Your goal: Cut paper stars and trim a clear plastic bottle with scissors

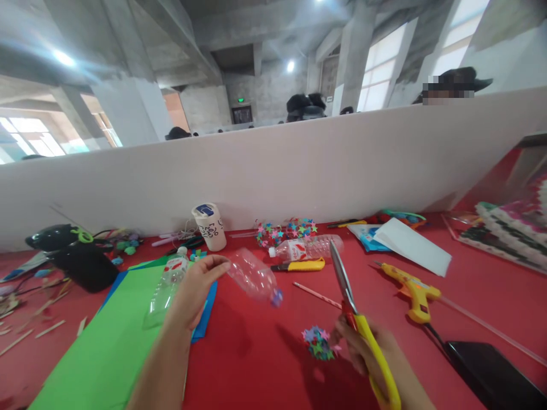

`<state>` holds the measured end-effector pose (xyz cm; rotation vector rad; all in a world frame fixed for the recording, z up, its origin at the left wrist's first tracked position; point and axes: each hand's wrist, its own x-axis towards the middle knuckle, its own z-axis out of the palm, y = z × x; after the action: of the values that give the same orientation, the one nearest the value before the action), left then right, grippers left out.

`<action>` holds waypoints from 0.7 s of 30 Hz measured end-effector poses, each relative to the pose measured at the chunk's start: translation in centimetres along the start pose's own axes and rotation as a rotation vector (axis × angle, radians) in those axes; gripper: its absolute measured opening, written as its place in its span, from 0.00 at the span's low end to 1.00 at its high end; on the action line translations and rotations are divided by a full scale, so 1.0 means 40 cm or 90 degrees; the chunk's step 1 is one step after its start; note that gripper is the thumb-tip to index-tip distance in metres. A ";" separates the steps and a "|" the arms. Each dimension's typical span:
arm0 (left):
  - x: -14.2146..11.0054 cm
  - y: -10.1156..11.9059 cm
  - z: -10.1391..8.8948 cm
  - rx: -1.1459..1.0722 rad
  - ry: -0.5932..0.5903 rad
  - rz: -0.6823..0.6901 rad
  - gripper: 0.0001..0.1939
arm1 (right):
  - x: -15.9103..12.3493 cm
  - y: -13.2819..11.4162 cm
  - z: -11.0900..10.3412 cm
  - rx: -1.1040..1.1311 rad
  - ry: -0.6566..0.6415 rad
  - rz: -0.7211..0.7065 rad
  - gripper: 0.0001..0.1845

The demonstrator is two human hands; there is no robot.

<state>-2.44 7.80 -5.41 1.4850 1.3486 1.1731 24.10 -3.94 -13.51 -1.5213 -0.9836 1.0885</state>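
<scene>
The left hand (203,282) pinches a clear plastic bottle (254,276) by its edge above the red desk (256,364); the right hand (367,347) grips yellow-handled scissors (352,307), blades upward. A glue gun (410,289) lies to the right of the scissors

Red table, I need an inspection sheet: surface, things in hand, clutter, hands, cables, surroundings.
Surface: red table, wood strips scattered at left.
Things in hand: clear plastic bottle, blue-capped; red-and-yellow scissors.
Clutter: yellow utility knife, green sheet, star cluster.
Hands: left hand holds the bottle opposite its cap; right hand grips the scissors.
Cables: black cable from yellow glue gun toward black case.
Surroundings: white partition behind; dark hats above it.
</scene>
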 end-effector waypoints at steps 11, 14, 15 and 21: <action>-0.189 -0.014 0.136 -0.191 -0.166 -0.014 0.16 | -0.060 0.036 0.070 0.174 -0.240 -0.007 0.27; -0.235 -0.051 0.138 -0.244 -0.110 -0.051 0.33 | -0.067 0.026 0.083 0.197 -0.209 -0.042 0.26; -0.253 -0.064 0.140 -0.255 -0.161 -0.086 0.34 | -0.070 0.020 0.087 0.199 -0.193 -0.054 0.25; -0.336 -0.109 0.164 -0.357 -0.294 -0.156 0.24 | -0.095 0.003 0.096 0.124 -0.161 -0.082 0.24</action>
<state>2.73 -4.85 -12.87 1.0579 0.7727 0.8810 19.39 -6.60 -13.46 -1.1677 -1.0964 1.2660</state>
